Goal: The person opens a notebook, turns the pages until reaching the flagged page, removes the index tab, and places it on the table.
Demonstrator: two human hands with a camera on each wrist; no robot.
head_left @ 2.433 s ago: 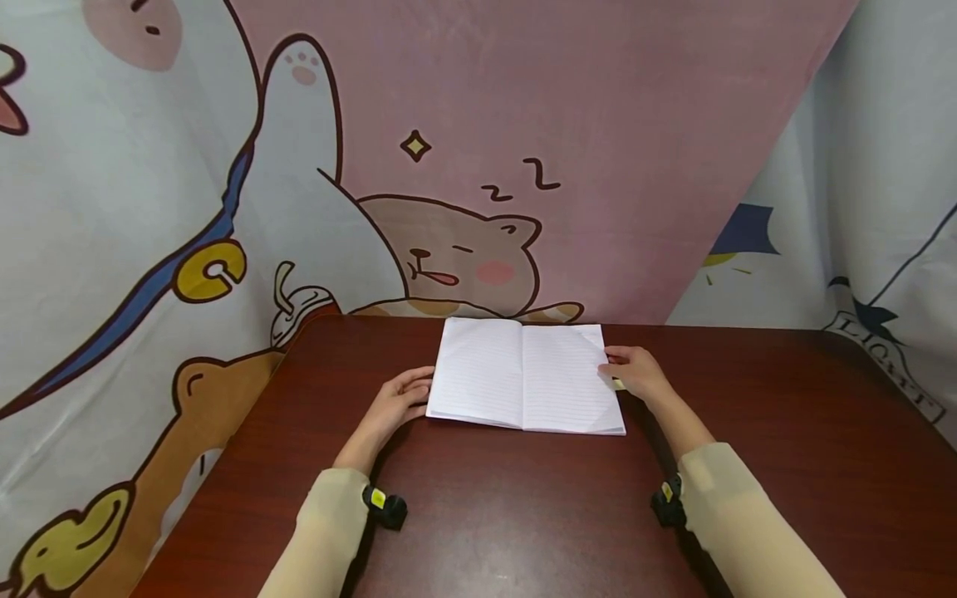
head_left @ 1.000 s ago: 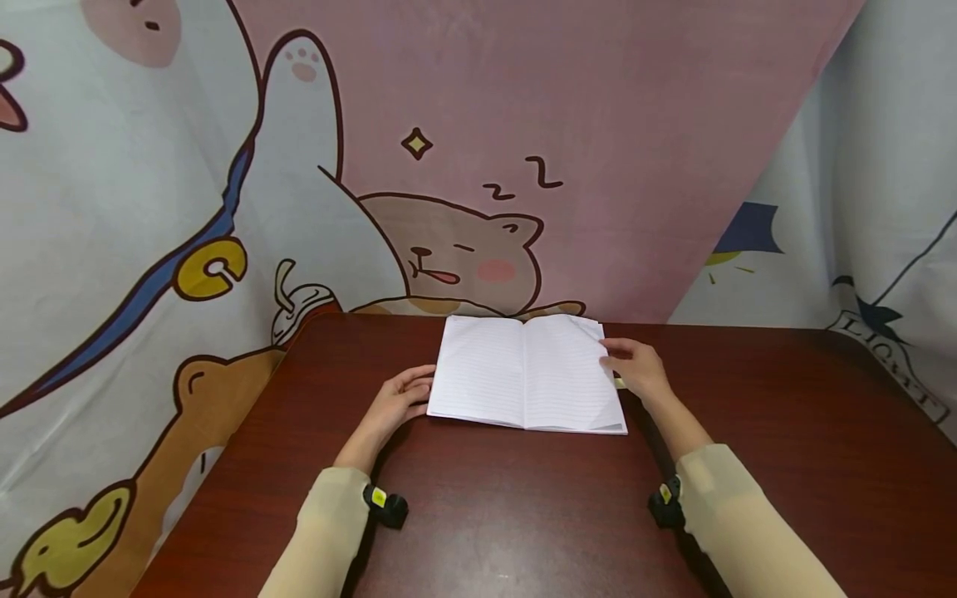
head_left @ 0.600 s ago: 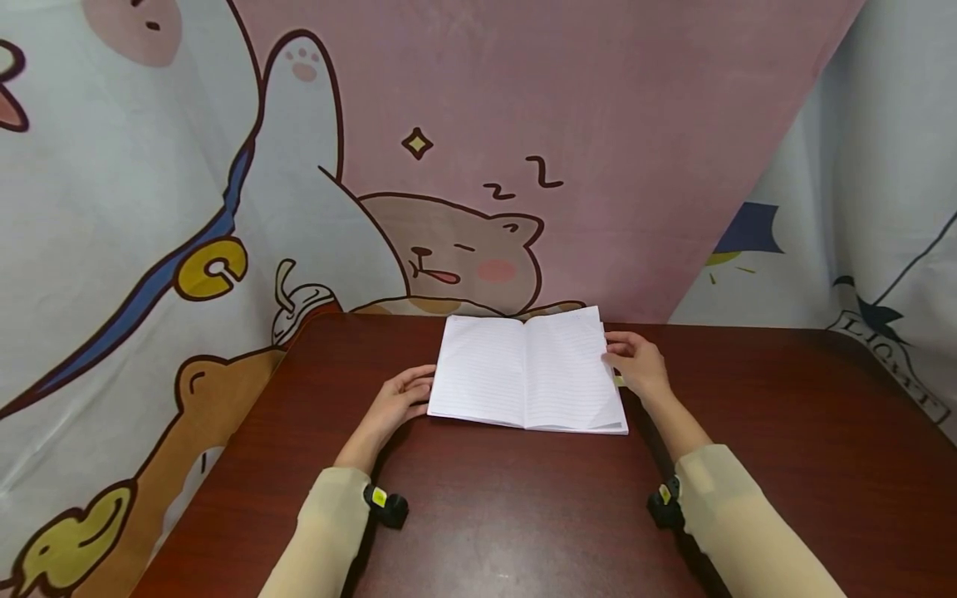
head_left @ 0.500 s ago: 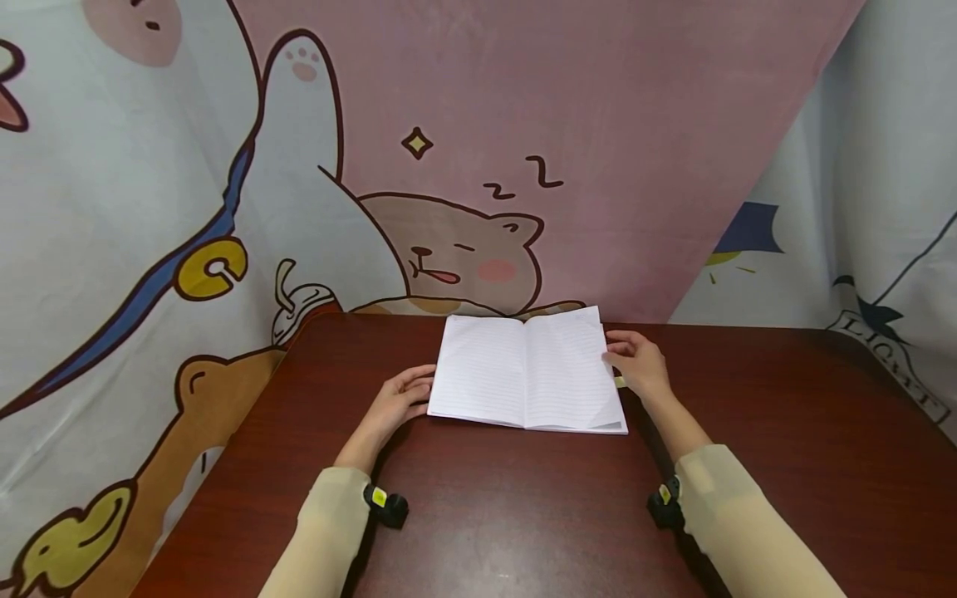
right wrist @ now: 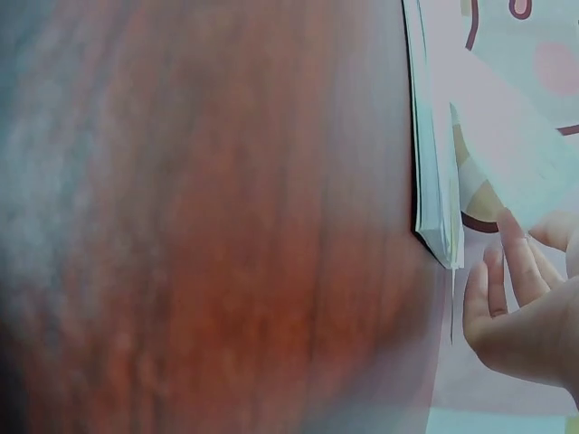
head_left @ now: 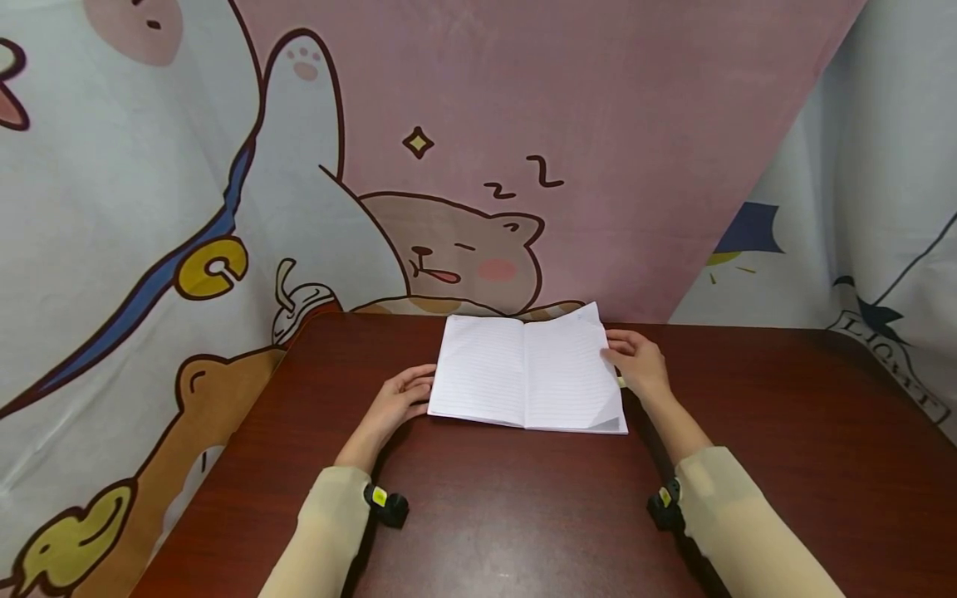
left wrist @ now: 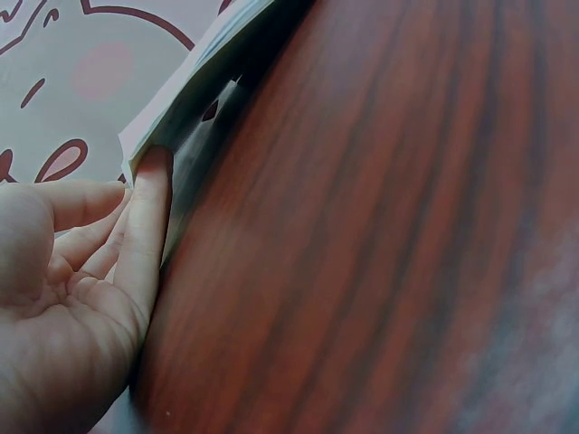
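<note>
An open notebook [head_left: 478, 365] with white lined pages lies near the table's back edge. My left hand [head_left: 392, 405] holds its left edge; in the left wrist view one finger of the left hand [left wrist: 90, 262] goes under the cover [left wrist: 194, 149], and another fingertip meets the page edge. At the right edge, my right hand [head_left: 641, 365] pinches a page [head_left: 571, 357] whose far corner stands up. In the right wrist view this lifted page [right wrist: 516, 136] is apart from the page stack [right wrist: 434, 154], with the fingertips of the right hand [right wrist: 520, 307] at its edge.
The dark reddish-brown table [head_left: 508, 507] extends on all near sides of the notebook. A cartoon-printed cloth [head_left: 635, 166] hangs right behind the table's back edge. Black wrist cameras [head_left: 387, 507] sit at both sleeve cuffs.
The right page has come up from lying flat, and its far corner now points upward. My right hand has shifted slightly away from me. The left hand has stayed in place.
</note>
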